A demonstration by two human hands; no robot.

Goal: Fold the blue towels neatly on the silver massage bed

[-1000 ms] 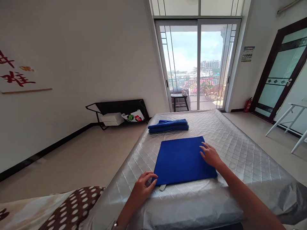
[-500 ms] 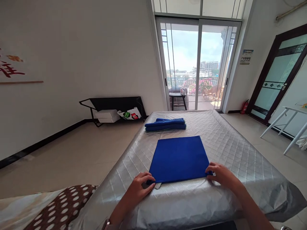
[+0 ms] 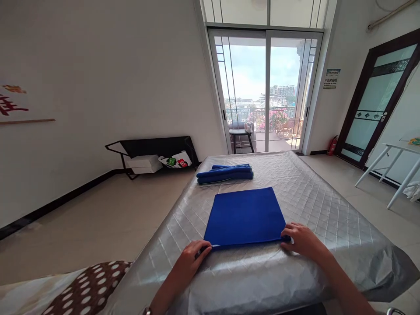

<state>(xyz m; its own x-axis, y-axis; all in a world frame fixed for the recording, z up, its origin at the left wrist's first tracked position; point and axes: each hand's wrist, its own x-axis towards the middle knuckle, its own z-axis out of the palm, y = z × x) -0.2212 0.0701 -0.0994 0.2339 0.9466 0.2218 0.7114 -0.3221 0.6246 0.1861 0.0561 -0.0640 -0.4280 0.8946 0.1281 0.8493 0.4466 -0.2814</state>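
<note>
Blue cloth pinched at both near corners

At the far left of my view, red writing hangs on the wall, cut off by the edge. Below it I have a brown blanket with pale dots. Along the wall stands a black rack, with white boxes and a printed bag on its lower part.

Next comes the left hand, nearly closed, thumb pressed toward the bent fingers with the cloth's near left corner between them. Just beside those fingertips I make out a pale strip on the near edge.

The cloth lies flat in the middle, on a silver quilted cover. Beyond it, a little to the left and apart from it, sits a low pile of folded blue cloths. Behind the cover I see a glass sliding door, a dark stool showing through its left pane.

The right hand has its fingers curled in, gripping the near right corner.

Farther right I pick out a fire extinguisher on the floor, a dark-framed door and a white table, partly out of view.
</note>
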